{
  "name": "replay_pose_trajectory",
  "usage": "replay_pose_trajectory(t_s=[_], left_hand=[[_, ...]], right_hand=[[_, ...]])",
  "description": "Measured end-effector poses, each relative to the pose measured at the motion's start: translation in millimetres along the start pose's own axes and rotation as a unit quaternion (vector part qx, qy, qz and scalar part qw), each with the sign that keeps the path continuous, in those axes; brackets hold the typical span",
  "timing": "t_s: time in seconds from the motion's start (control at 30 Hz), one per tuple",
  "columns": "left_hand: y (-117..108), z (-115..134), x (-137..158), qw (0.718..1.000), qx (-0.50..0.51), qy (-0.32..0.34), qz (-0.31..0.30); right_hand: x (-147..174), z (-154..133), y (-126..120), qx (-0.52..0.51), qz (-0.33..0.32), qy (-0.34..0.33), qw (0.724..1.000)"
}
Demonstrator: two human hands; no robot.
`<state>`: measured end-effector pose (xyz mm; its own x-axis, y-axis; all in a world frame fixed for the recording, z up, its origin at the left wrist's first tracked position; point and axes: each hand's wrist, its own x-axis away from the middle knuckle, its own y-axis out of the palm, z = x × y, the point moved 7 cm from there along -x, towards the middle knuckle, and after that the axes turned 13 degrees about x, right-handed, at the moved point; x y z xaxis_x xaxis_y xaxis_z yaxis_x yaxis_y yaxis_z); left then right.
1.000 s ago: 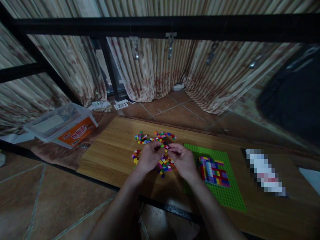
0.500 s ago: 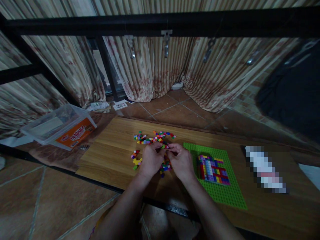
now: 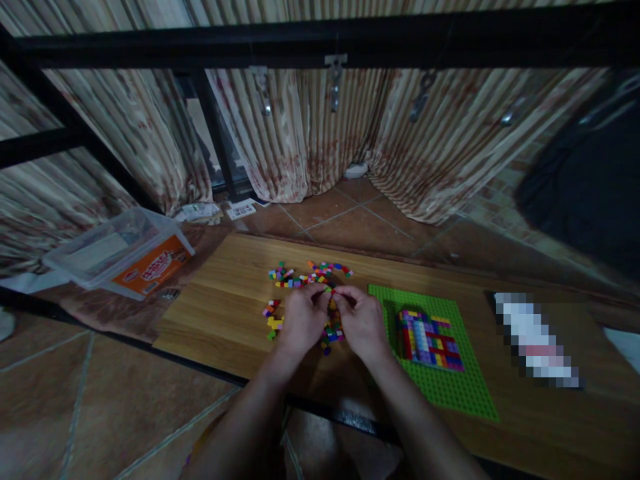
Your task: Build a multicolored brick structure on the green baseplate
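My left hand (image 3: 304, 319) and my right hand (image 3: 362, 317) meet over the loose pile, fingertips pinched together on small toy bricks (image 3: 329, 290). A bit of green shows at the left fingertips and a bit of red at the right ones; the fingers cover the rest. Around and beneath the hands lie several loose toy bricks (image 3: 285, 284) in many colours. To the right of my right hand is a green baseplate (image 3: 473, 393), bearing a low multicoloured brick build (image 3: 433, 341) with gaps along its right side.
The wooden tabletop (image 3: 210, 300) carries everything. A clear plastic box (image 3: 150, 230) with an orange label stands at the left. A blurred-out, pixelated object (image 3: 537, 340) lies at the right. Behind are a dark metal bar (image 3: 300, 50) and striped curtains (image 3: 325, 147).
My fingertips have drawn closer together over the bricks, and less of the green and red pieces shows. The camera view has shifted very slightly.
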<state>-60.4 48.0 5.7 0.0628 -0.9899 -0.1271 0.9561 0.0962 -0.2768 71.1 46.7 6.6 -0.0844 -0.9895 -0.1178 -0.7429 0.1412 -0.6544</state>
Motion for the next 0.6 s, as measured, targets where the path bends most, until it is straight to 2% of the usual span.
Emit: replay_pose_trajectory(t_s=[0.1, 0.37, 0.47, 0.6], left_hand=[[0.6, 0.1, 1.1, 1.0, -0.007, -0.013, 0.015], [2.0, -1.2, 0.1, 0.998, 0.024, -0.026, -0.054], [3.3, 1.6, 1.4, 0.998, -0.001, -0.02, -0.059], [4.3, 6.3, 4.9, 0.997, -0.061, -0.028, -0.035]], right_hand=[[0.8, 0.9, -1.1, 0.005, 0.006, 0.009, 1.0], [1.2, 3.7, 2.0, -0.049, -0.015, -0.011, 0.999], [2.5, 4.3, 2.1, -0.05, -0.011, -0.008, 0.999], [4.3, 3.6, 0.5, -0.031, 0.003, -0.001, 1.0]])
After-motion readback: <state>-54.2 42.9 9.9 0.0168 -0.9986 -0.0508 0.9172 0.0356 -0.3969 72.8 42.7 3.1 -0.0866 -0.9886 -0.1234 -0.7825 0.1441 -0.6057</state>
